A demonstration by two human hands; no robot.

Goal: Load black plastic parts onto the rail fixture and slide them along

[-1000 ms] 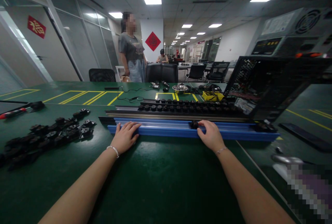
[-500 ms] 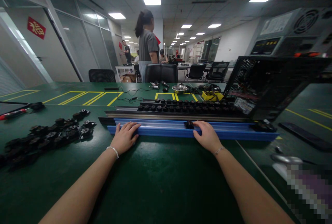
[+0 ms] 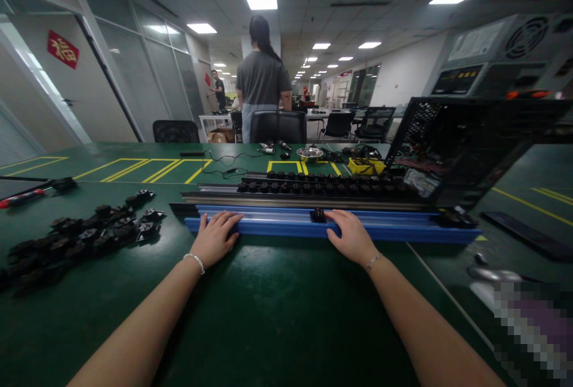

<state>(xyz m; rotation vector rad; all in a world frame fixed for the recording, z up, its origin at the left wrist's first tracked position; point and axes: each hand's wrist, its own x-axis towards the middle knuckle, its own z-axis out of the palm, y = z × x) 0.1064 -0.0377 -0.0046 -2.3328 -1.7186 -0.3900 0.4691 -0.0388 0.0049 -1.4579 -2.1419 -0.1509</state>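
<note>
A long blue rail (image 3: 277,229) lies across the green table in front of me. My left hand (image 3: 216,237) rests over its left part, fingers spread on the channel, with nothing held. Right of the middle, a small black part (image 3: 318,215) sits in the channel. My right hand (image 3: 351,236) is just right of that part, its fingertips against it and the thumb apart from the fingers on the rail's near side. More black parts (image 3: 456,218) sit at the rail's right end.
Several loose black parts (image 3: 89,235) lie at left, near a red-handled tool (image 3: 27,197). Behind the blue rail are dark rails (image 3: 295,199) with rows of black parts. An open computer case (image 3: 465,148) stands at right. Beyond the table stands a person (image 3: 264,79).
My right hand and the small black part have moved a little left along the rail. My left hand has stayed put. The person behind the table has turned their back.
</note>
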